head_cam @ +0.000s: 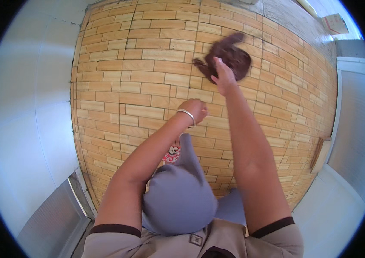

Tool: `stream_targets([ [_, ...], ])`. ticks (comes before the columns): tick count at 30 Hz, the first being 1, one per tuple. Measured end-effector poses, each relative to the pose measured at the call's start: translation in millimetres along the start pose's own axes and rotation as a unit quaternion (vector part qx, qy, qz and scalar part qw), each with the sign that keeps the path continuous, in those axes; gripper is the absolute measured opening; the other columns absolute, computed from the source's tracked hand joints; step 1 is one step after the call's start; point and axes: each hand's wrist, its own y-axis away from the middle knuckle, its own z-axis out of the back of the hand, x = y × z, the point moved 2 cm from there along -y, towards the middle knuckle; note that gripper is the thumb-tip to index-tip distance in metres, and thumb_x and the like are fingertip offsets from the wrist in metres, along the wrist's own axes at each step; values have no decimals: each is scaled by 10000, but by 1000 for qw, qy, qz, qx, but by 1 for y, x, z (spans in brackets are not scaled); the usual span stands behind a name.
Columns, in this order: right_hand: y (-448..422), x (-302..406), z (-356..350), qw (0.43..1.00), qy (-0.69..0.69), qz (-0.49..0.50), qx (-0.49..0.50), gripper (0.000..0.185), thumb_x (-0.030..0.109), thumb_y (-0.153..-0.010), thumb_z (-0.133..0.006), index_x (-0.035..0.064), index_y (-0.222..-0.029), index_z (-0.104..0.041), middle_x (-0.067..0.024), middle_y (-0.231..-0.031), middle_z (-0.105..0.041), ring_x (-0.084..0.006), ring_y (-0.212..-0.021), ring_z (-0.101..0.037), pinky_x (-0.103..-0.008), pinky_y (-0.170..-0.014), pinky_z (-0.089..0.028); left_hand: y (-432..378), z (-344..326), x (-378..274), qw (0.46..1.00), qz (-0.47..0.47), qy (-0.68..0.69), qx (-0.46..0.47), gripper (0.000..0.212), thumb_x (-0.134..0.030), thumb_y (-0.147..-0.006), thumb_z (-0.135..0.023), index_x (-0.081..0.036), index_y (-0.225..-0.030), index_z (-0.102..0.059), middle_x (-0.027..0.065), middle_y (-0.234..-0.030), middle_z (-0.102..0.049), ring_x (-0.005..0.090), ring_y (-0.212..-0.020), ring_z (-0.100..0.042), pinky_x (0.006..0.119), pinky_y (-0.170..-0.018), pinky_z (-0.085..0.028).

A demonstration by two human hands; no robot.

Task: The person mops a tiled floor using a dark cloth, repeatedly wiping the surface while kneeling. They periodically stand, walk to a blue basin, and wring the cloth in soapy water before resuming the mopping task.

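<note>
A dark maroon cloth [234,61], blurred and bunched with loose ends spread out, is at the upper right of the floor. My right hand [225,77] reaches to its near side, with the thumb apart from the extended fingers. The hand overlaps the cloth in view; whether it grips, presses or merely hovers over it I cannot tell. My left hand [194,109] is curled into a loose fist beyond my bent knee [179,200], and no object shows in it. A pale bangle [187,116] circles the left wrist.
Wood-patterned floor tiles [150,77] spread out before me. A pale wall panel [18,84] bounds the left, and a framed panel [353,119] the right. A wooden block [320,154] stands near the right edge. A carton [335,24] sits at the upper right.
</note>
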Motion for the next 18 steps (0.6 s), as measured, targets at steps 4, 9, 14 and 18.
stream_targets([
  [4, -25, -7, 21, 931, 282, 172, -156, 511, 182, -839, -617, -4, -1292, -472, -245, -1278, -503, -365, -1230, -444, -395, -1040, -342, -28, 53, -7, 945, -10, -86, -314, 726, -483, -717, -715, -286, -1356, -431, 83, -1486, -267, 360, -1366, -218, 727, -969, -224],
  [9, 20, -54, 102, 707, 694, -62, -121, 1006, 449, -752, -714, 108, -1480, -111, -248, -1515, -85, -459, -1379, -120, -500, -1111, -202, -116, 92, 5, 948, -64, -117, -288, 814, -564, -637, -732, -411, -1363, -397, 30, -1548, -108, 429, -1395, -21, 803, -948, -52],
  [14, 17, -72, 116, 705, 693, -19, -151, 1089, 466, -723, -742, 182, -1492, -26, -231, -1528, 3, -491, -1375, -68, -520, -1105, -201, -147, 86, 50, 912, -131, -133, -365, 463, -401, -773, -652, -331, -1222, -565, 40, -1441, -354, 291, -1352, -284, 708, -1024, -139],
  [18, 17, -64, 105, 704, 691, -55, -154, 1084, 449, -727, -744, 183, -1492, -23, -207, -1536, 6, -476, -1382, -64, -518, -1094, -233, -72, 109, 166, 858, -39, -158, -487, 392, -256, -690, -681, -284, -1073, -602, 38, -1293, -467, 281, -1182, -453, 634, -890, -346],
])
